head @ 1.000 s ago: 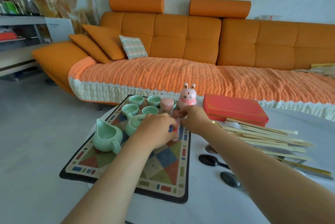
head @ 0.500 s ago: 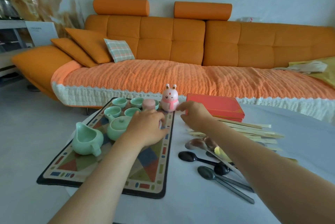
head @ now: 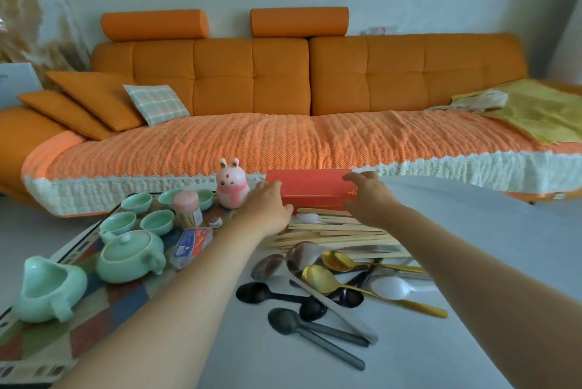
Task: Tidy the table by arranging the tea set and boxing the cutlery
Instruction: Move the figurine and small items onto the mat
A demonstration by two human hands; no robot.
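Note:
A shut red box (head: pixel 311 190) lies at the table's far side. My left hand (head: pixel 267 204) touches its left end, and my right hand (head: pixel 368 196) lies over its right end with fingers across the top corner. In front of the box sit a heap of pale chopsticks (head: pixel 330 231) and several spoons (head: pixel 315 288), black, gold, silver and white. On the patterned mat (head: pixel 94 310) at left stand a green teapot (head: pixel 130 254), a green pitcher (head: pixel 47 291) and several green cups (head: pixel 157 221).
A pink bunny figure (head: pixel 232 188) stands just left of the box. A pink-lidded toothpick jar (head: pixel 185 209) and a small blue and red packet (head: pixel 192 242) rest on the mat. The white table (head: pixel 472 262) runs to the right. An orange sofa (head: pixel 283 143) is behind.
Both hands left the mat and the packet and moved right and forward to the red box, the left from the teapot side. The view turned right.

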